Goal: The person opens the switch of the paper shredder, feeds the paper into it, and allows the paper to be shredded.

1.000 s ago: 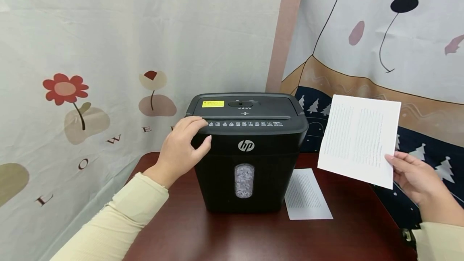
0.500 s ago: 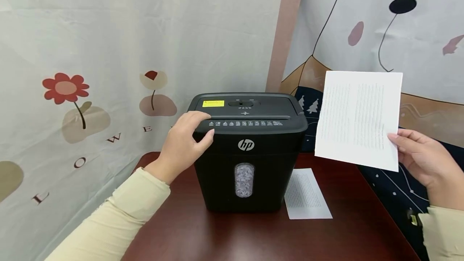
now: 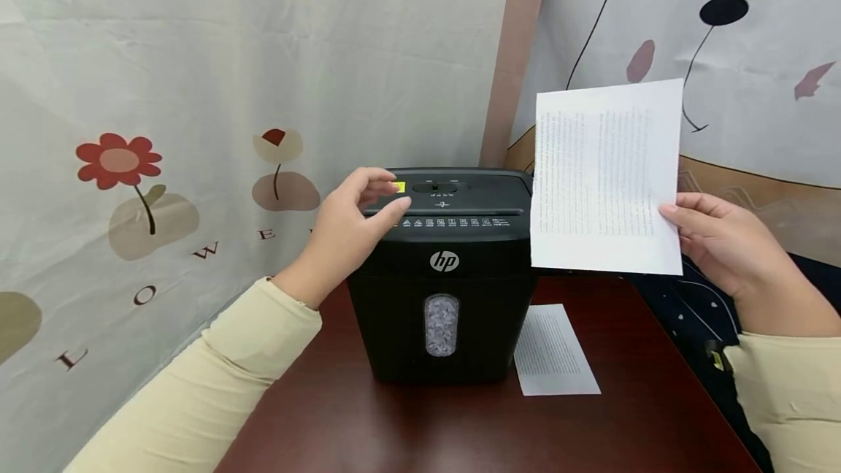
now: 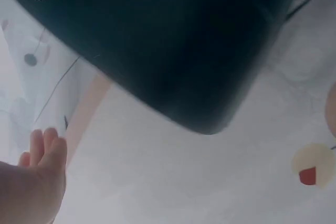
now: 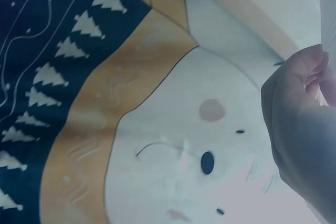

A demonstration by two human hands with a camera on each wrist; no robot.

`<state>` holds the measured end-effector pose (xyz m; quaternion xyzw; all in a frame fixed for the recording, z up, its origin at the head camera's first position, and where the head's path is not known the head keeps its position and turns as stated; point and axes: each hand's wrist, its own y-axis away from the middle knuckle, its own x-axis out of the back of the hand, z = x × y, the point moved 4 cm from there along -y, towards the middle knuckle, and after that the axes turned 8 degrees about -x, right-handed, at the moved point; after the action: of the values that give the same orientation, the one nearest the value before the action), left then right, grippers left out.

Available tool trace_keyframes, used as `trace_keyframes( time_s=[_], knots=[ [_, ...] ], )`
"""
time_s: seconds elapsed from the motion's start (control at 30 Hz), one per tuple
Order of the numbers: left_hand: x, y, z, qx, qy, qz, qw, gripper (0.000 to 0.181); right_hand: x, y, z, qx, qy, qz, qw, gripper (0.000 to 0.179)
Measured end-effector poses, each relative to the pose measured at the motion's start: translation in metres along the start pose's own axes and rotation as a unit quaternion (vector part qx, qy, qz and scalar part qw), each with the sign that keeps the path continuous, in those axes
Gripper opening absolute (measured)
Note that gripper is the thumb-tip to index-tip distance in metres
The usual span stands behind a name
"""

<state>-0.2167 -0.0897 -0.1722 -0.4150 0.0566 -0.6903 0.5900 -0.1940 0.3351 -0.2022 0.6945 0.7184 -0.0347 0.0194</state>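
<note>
A black HP paper shredder (image 3: 401, 312) stands upright on the table, with pale shreds behind its small front window (image 3: 442, 325). My right hand (image 3: 736, 258) pinches a printed sheet of paper (image 3: 604, 181) by its right edge, held up at the shredder's right side and overlapping its corner in the head view. In the right wrist view only a sliver of that sheet (image 5: 328, 19) shows by the fingers. My left hand (image 3: 348, 228) is at the shredder's top left corner, fingers loosely bent, with nothing in it; whether it touches the lid cannot be told.
Another printed sheet (image 3: 555, 352) lies on the dark red table (image 3: 460, 429), right beside the shredder's base. Patterned curtains (image 3: 197, 57) hang close behind and at both sides. A cable (image 4: 310, 1) shows near the shredder in the left wrist view.
The held sheet has risen and then swung left toward the shredder with my right hand. My left hand has shifted right and slightly up over the shredder's top left corner.
</note>
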Motion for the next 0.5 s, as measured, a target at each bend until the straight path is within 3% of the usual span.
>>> trace_keyframes(
  time_s=[0.23, 0.5],
  knots=[
    [-0.004, -0.017, 0.013, 0.056, 0.057, -0.018, 0.9966, 0.042, -0.028, -0.011, -0.01, 0.0, 0.016, -0.014, 0.9998, 0.009],
    [-0.012, -0.034, 0.018, 0.099, 0.083, -0.024, 0.9913, 0.042, -0.064, -0.022, -0.017, 0.003, 0.017, -0.038, 0.9991, 0.007]
  ],
)
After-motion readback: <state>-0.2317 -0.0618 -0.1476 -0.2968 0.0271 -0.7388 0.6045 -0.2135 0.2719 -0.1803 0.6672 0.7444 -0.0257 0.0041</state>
